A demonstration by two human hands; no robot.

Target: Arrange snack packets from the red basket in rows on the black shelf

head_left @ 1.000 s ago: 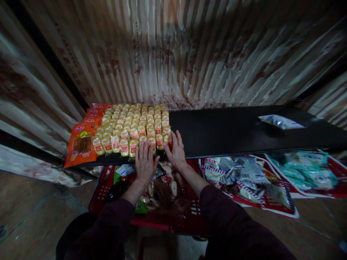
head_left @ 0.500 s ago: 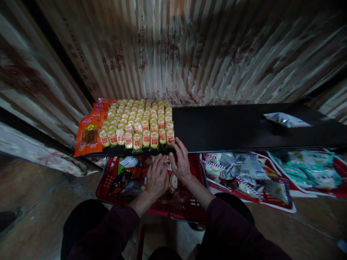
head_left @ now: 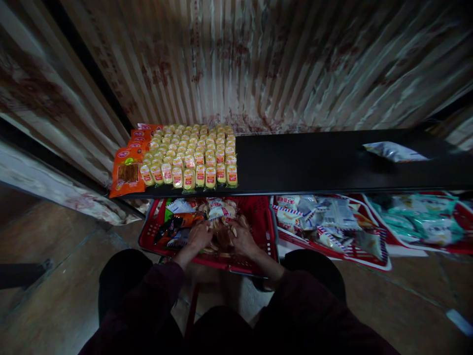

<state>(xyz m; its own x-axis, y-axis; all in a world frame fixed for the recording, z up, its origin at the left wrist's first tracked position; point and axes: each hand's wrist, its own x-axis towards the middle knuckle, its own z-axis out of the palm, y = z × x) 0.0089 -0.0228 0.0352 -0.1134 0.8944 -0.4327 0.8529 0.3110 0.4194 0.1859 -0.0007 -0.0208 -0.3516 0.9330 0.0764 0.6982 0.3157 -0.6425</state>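
Observation:
Both my hands are down inside a red basket below the shelf's front edge. My left hand has its fingers curled at the left side of a clear snack packet with pale and brown pieces showing. Gripping the other side of that packet is my right hand. Behind it lies a packet with a white-and-red label. Dark and orange packets fill the left of the basket. Rows of small wrapped yellow cakes stand on the black shelf above.
Orange snack bags line the shelf's left end. One white-and-blue packet lies at its right. More red baskets hold white packets and teal packets. A patterned curtain hangs behind.
My hands have moved down from the shelf's front edge into the basket and now grip the clear snack packet. The view has shifted slightly.

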